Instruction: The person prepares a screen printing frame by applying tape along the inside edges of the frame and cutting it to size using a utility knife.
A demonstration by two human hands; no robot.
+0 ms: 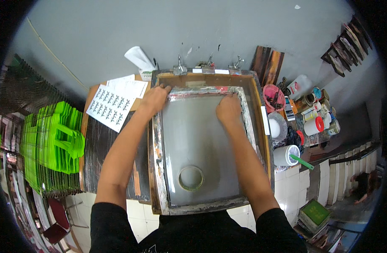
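Note:
A screen printing frame [159, 173] with grey mesh [202, 135] lies tilted in front of me, its wooden rim worn and paint-stained. My left hand [156, 98] is closed at the far left corner of the frame, fingertips curled against the rim. Inside the far right corner, my right hand [229, 109] rests on the mesh with its fingers folded; whatever they may hold is hidden. A roll of tape [191, 178] lies flat on the near part of the mesh, apart from both hands.
Metal hinge clamps [180, 65] line the far edge of the wooden base. Printed sheets [110, 107] lie to the left, beside a rack of bright green bags [60, 139]. At right are a pink bowl [272, 92], jars, a phone [289, 109] and a white tub [286, 156] with a green-handled tool [303, 162].

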